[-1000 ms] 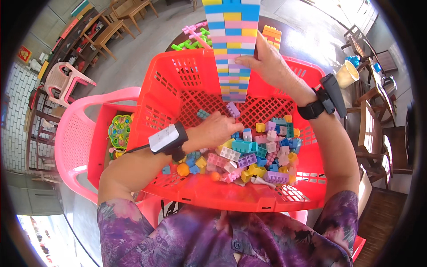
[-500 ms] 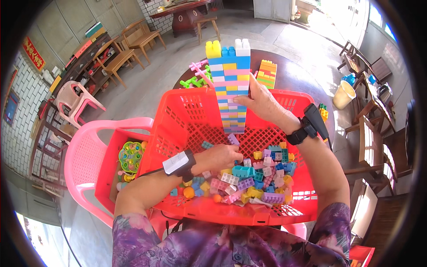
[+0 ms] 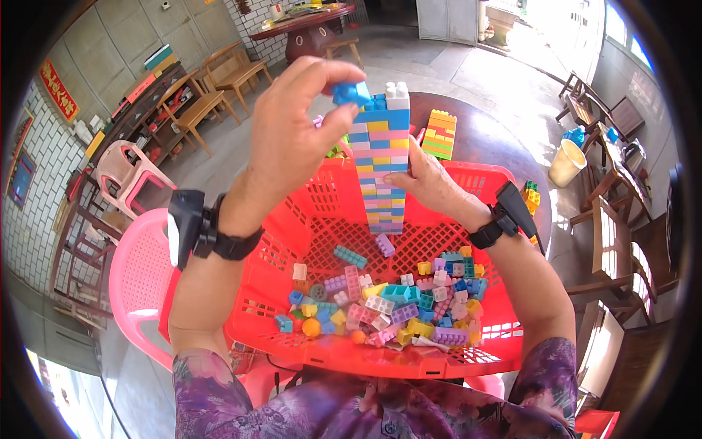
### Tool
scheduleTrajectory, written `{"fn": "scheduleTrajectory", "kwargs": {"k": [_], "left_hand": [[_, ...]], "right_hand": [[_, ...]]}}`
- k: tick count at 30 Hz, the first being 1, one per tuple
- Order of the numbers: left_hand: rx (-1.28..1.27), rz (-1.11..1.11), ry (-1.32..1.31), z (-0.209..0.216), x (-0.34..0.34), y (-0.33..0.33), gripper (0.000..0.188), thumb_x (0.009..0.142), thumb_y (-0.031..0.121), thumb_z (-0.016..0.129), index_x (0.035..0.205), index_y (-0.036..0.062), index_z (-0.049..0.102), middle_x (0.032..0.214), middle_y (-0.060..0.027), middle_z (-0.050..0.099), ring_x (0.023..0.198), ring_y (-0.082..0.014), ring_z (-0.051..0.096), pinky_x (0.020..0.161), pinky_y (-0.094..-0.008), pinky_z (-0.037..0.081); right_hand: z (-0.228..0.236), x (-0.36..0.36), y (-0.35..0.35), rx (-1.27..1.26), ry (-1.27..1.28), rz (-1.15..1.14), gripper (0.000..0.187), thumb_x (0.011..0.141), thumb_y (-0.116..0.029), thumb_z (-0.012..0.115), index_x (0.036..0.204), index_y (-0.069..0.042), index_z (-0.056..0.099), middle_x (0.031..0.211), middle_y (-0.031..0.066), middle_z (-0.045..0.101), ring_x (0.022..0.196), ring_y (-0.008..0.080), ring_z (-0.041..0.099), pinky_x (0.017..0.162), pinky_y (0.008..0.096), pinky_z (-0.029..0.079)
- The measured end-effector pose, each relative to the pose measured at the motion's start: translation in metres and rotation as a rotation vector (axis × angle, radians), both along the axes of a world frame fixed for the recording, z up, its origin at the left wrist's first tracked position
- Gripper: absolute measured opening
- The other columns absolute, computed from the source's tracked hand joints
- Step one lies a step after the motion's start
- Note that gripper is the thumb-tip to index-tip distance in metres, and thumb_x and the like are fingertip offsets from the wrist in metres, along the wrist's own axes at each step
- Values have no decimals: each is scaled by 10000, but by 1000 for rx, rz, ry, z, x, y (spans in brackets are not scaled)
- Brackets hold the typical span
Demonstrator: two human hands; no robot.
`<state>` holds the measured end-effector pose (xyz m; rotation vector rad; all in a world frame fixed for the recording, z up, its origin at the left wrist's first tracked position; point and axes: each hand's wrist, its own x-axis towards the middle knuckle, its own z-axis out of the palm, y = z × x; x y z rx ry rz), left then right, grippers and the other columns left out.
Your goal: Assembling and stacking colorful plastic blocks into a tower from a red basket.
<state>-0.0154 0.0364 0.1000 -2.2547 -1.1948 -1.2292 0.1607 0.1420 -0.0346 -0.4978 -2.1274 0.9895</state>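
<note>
A tall tower of multicoloured toy building bricks [image 3: 382,161] stands upright at the far side of the red plastic basket [image 3: 274,245]. My right hand [image 3: 435,181] is closed round its right side, thumb on the face towards me. Raised at the tower's upper left, my left hand [image 3: 292,121] pinches a blue toy brick [image 3: 348,94] between thumb and fingers. That brick is at the left end of the top, where it hides what lies behind; whether it touches the tower I cannot tell. A white brick [image 3: 397,94] tops the right end. Loose bricks [image 3: 398,296] lie below in the basket.
Behind the basket is a round dark table [image 3: 490,139] bearing a yellow, red and green brick block [image 3: 439,133]. A pink plastic chair [image 3: 139,267] stands at the left. An orange ball [image 3: 311,327] lies among the loose bricks. Wooden benches line both sides.
My left hand has risen from the loose bricks in the basket to the tower's top, bringing a blue brick. My right hand keeps its hold; the tower appears slightly lower in view.
</note>
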Motion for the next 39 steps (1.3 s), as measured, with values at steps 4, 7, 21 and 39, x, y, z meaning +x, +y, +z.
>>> {"fn": "scheduleTrajectory", "kwargs": {"k": [4,7,21,39], "left_hand": [[-32,-66,48,7,-3,26,254,786,92,616,1036,56,633,929,-62,603,880,-177,574,828,-282,433],[-210,-26,61,10,1,33,258,788,112,634,1038,49,634,928,-61,604,895,-179,580,825,-281,440],[-417,-63,-103,12,-7,46,205,833,88,626,1026,22,619,931,-32,591,878,-105,579,783,-246,469],[-590,-108,70,31,-8,33,216,761,49,653,974,25,627,847,-1,617,793,-90,588,707,-243,485]], "right_hand": [[0,-3,-1,56,-8,-11,496,810,-109,637,1217,-12,371,1062,205,571,1057,365,548,878,425,433],[3,-1,-3,31,4,-9,487,808,-110,637,1207,-13,376,1064,207,574,1062,370,543,880,422,433],[1,-1,-1,61,-25,-11,478,808,-113,642,1185,-3,370,1049,219,590,1038,374,564,860,427,447],[8,-1,-5,20,-63,36,553,818,-71,622,1278,-15,320,1097,187,586,1079,317,561,889,399,446]]}}
